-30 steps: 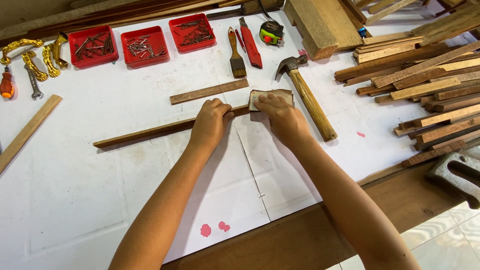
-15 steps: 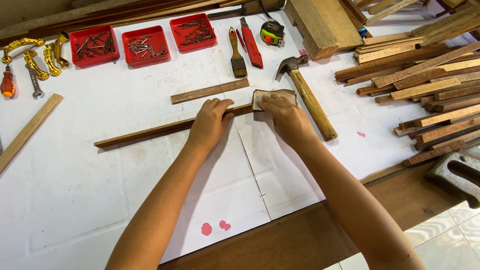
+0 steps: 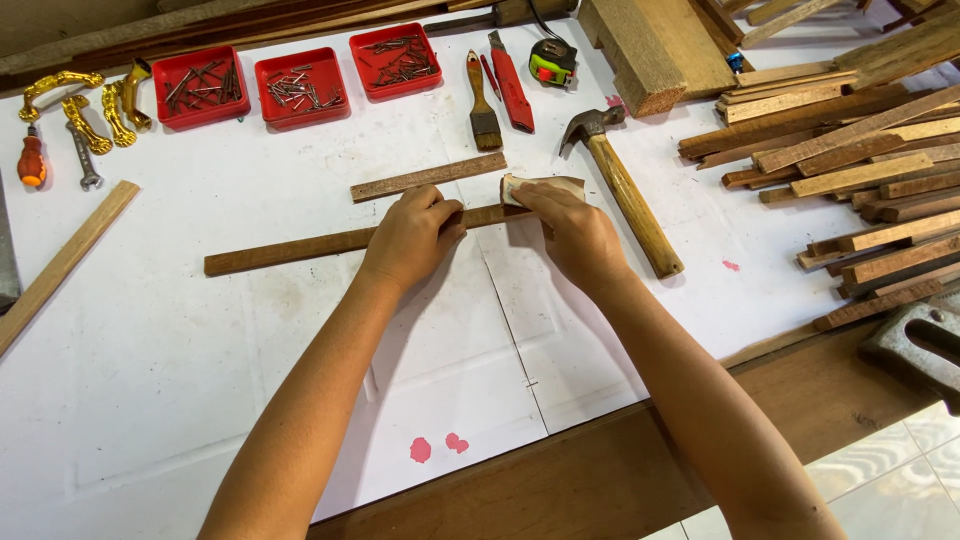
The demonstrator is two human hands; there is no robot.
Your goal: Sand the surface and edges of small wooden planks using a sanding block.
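White paper (image 3: 200, 400) covers the tabletop; mid-table, the left hand (image 3: 412, 238) presses down a long wood strip (image 3: 290, 248) while the right hand (image 3: 575, 235) pinches sandpaper (image 3: 540, 184) around its end, hammer (image 3: 630, 205) just beside.

1. My bench is evenly and brightly lit; the white sheet (image 3: 180, 380) shows no harsh glare.
2. Soft shadows fall just below my left forearm (image 3: 320, 400) and beside the hammer (image 3: 625, 195).
3. Everything reads sharp from the near edge to the far edge, with no motion blur on my hands.
4. Straight wood strips bow slightly toward the frame's corners.
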